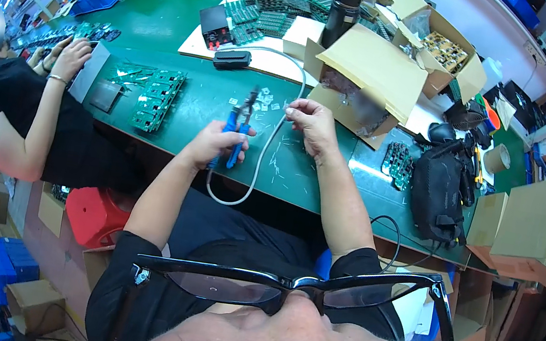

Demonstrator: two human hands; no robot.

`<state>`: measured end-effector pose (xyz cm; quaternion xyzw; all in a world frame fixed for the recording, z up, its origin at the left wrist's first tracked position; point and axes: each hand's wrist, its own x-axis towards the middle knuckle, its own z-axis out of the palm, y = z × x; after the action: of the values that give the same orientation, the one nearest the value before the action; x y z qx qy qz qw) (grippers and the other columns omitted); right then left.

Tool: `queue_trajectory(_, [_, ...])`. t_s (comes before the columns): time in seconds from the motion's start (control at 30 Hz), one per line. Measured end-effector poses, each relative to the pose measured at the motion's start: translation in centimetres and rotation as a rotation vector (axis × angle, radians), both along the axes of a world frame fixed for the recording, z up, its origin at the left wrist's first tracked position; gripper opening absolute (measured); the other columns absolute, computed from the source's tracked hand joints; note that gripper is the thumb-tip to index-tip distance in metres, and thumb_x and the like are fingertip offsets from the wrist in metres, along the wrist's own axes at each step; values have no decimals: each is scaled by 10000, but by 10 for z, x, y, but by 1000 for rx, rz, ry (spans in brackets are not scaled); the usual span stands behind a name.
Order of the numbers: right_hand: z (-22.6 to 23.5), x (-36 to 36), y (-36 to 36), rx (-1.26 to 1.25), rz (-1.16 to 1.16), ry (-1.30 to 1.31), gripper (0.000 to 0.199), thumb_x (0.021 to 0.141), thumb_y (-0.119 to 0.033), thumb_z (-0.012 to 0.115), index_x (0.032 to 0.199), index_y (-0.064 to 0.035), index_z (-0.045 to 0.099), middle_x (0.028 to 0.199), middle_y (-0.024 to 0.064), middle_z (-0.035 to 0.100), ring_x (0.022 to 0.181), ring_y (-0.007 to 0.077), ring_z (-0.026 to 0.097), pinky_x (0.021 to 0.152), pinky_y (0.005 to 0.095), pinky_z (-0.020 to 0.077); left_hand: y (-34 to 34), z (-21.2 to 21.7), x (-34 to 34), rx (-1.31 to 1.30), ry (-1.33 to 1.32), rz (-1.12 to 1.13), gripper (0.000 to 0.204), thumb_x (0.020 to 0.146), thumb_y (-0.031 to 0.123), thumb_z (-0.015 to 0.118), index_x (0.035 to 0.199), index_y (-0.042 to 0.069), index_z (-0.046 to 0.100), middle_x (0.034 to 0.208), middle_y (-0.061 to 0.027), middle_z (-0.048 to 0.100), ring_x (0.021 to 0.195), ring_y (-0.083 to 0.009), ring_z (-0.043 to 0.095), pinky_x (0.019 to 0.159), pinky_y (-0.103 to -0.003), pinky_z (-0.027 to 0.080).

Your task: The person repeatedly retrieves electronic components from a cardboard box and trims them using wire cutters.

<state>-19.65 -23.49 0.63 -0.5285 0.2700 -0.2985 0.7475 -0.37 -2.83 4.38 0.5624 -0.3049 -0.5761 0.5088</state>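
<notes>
My left hand [208,143] is wrapped round a pair of blue-handled pliers [234,132], their dark jaws pointing away from me over the green bench. A grey cable [276,136] loops down past the bench edge and back up to the pliers' handles. My right hand [315,128] has its thumb and fingertips pinched together right beside the cable. Whatever those fingertips hold is too small to make out. Between and beyond my hands lie several small whitish square pieces [265,99] and thin clipped bits [279,159].
Left of me stand green circuit boards [158,99], near a co-worker's arm [43,121]. A black box [232,60] lies beyond the pliers. Further back are board stacks [262,17], a dark flask [343,12] and an open carton [370,64]. A black bag [437,191] sits at right.
</notes>
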Motion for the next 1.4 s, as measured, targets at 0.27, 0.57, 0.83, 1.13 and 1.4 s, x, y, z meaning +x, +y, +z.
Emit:
queue_trajectory(0.27, [-27, 29, 16, -466, -63, -6, 249, 867, -42, 752, 1111, 2, 772, 1237, 145, 741, 1003, 193, 739, 891, 333, 598, 5, -55, 34, -254, 779, -93, 715, 940, 285, 642, 1519, -90, 453, 1174, -174, 660, 1032, -311, 667, 1024, -493, 517])
queue_trajectory(0.57, [5, -22, -46, -841, -534, 835, 396, 895, -168, 643, 1265, -55, 725, 1255, 233, 724, 1164, 415, 689, 1046, 484, 529, -2, -49, 31, -228, 709, -164, 713, 926, 261, 651, 1515, -92, 455, 1147, -172, 670, 1032, -311, 672, 1032, -487, 516])
queue_trajectory(0.83, [-25, -21, -56, -959, -524, 950, 300, 914, -131, 601, 1153, -116, 781, 1262, 179, 721, 1100, 406, 709, 969, 498, 570, 0, -52, 30, -217, 734, -185, 698, 941, 269, 659, 1514, -84, 471, 1173, -160, 670, 1046, -310, 684, 1048, -500, 505])
queue_trajectory(1.13, [-8, -15, -44, -575, -458, 353, 212, 1014, -89, 656, 1192, 0, 730, 982, 127, 753, 894, 250, 745, 814, 369, 588, 5, -52, 27, -244, 738, -125, 663, 946, 237, 646, 1505, -78, 477, 1164, -160, 679, 1061, -321, 693, 1063, -505, 506])
queue_trajectory(1.4, [-5, 10, -2, 32, -13, -159, 244, 999, -23, 703, 1238, 14, 673, 1032, 78, 681, 869, 169, 701, 763, 284, 581, 2, -44, 22, -184, 629, -115, 639, 961, 227, 639, 1492, -90, 480, 1151, -161, 695, 1043, -312, 712, 1042, -483, 532])
